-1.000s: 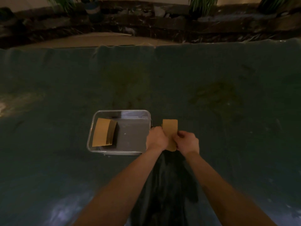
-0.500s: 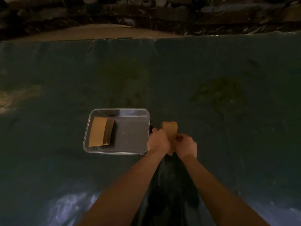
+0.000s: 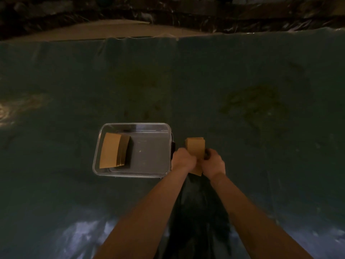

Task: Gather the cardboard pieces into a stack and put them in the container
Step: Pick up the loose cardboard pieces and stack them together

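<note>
Forearms: both bare and reaching forward from the bottom of the view, meeting at the cardboard over a dark cloth-covered surface.
Left hand: curled closed on the left long edge of the cardboard stack, knuckles up; the fingertips are hidden under the pieces.
Right hand: closed on the opposite long edge, directly across from the left, so the stack is squeezed between the two palms.
Stack position: between the hands, its far end poking out beyond the knuckles and its near end showing at the wrists; whether it rests on the cloth or is lifted clear, I cannot tell.
Handling, as a judgement: thin brown card, light and fairly stiff, but the loose pieces will slide over each other and fan out if pressure slackens; they bend rather than break.
Where to hold: the two long edges at mid-length, as now, pressing inward to keep the edges square; one hand pinching across top and bottom faces would also serve for the carry.
Container: clear plastic tub just left of the left hand, its right wall beside the knuckles.
Earlier stack in tub: lies against the far-left side, leaning and slightly fanned, leaving bare floor nearer the hands.
Beyond: the cloth's far edge, then dark rubble.
</note>
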